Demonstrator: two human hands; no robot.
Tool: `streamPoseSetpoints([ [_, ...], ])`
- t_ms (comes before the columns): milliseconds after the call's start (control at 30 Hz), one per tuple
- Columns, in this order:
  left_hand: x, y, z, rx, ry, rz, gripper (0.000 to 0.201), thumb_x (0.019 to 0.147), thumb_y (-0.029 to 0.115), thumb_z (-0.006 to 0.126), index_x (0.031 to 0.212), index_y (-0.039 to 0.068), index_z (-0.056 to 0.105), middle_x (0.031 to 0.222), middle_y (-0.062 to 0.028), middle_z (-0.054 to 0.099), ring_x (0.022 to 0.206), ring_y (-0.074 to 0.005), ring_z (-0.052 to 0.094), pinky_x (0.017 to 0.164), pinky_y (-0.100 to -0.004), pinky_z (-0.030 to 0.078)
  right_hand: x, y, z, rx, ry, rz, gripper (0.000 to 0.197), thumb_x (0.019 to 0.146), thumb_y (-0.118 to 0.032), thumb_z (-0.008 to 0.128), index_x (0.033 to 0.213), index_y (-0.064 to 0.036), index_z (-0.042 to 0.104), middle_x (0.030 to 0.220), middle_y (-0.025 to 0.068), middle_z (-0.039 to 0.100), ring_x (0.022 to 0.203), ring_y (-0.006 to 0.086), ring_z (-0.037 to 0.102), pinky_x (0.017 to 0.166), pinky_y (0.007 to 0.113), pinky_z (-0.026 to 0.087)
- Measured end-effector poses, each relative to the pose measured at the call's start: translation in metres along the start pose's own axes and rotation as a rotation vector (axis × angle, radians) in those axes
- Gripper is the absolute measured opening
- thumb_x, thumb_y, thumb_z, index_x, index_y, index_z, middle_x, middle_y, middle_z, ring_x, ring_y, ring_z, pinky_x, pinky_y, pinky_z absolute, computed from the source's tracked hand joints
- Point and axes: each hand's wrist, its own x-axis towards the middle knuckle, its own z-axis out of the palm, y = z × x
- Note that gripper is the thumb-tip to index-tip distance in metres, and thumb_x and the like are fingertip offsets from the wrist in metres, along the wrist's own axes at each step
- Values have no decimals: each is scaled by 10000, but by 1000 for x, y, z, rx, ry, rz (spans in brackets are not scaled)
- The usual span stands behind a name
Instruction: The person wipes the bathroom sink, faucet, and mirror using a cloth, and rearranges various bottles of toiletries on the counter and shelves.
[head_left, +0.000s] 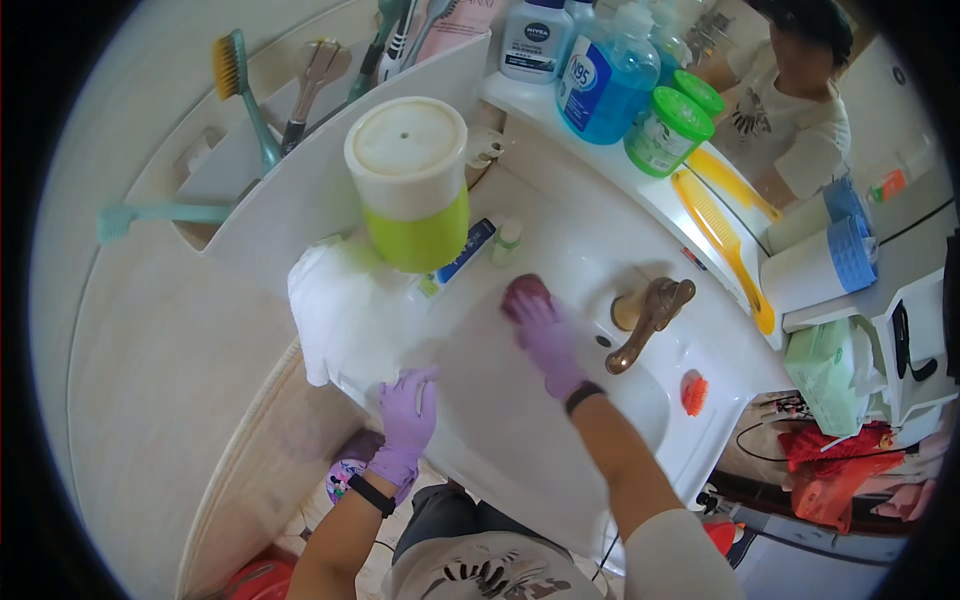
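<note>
My right hand [548, 345], in a purple glove, presses a dark red sponge or cloth [526, 297] against the inside of the white sink [490, 400]. Its fingers are slightly blurred over it. My left hand [408, 412], gloved the same way, rests by the sink's front left edge with fingers stretched out and nothing in them. Just beyond it a white towel [340, 305] hangs over the sink's left end. A bronze faucet [652, 325] stands right of my right hand, with a small red brush [694, 394] on the rim nearer me.
On the sink's left end stand a white and green container [408, 185], a blue tube [466, 250] and a small bottle [507, 242]. The shelf holds a blue bottle [605, 85], a green-lidded jar [668, 132] and a yellow comb [722, 235]. Brushes [245, 95] sit in a wall holder.
</note>
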Motion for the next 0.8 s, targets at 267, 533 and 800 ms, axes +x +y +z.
streamPoseSetpoints([
  [267,4,8,5,-22,-45,-52,115,822,155,505,899,120,583,841,-33,604,784,-232,547,725,-361,363,-10,36,-6,-194,406,257,520,744,-151,537,1234,-46,398,1275,194,375,1164,346,379,1019,423,281],
  [533,1,18,7,-13,-87,-78,105,826,137,499,861,109,594,834,-31,606,819,-217,550,741,-362,369,-68,78,16,-72,574,163,470,761,-171,527,1181,-5,397,1156,205,435,1031,367,460,867,447,410],
  [800,9,10,11,-53,-90,-52,110,817,116,506,839,88,610,823,-44,603,830,-233,531,784,-372,373,1,70,-30,-134,286,262,644,795,-285,527,1284,64,298,1309,228,337,1229,324,310,1040,430,193],
])
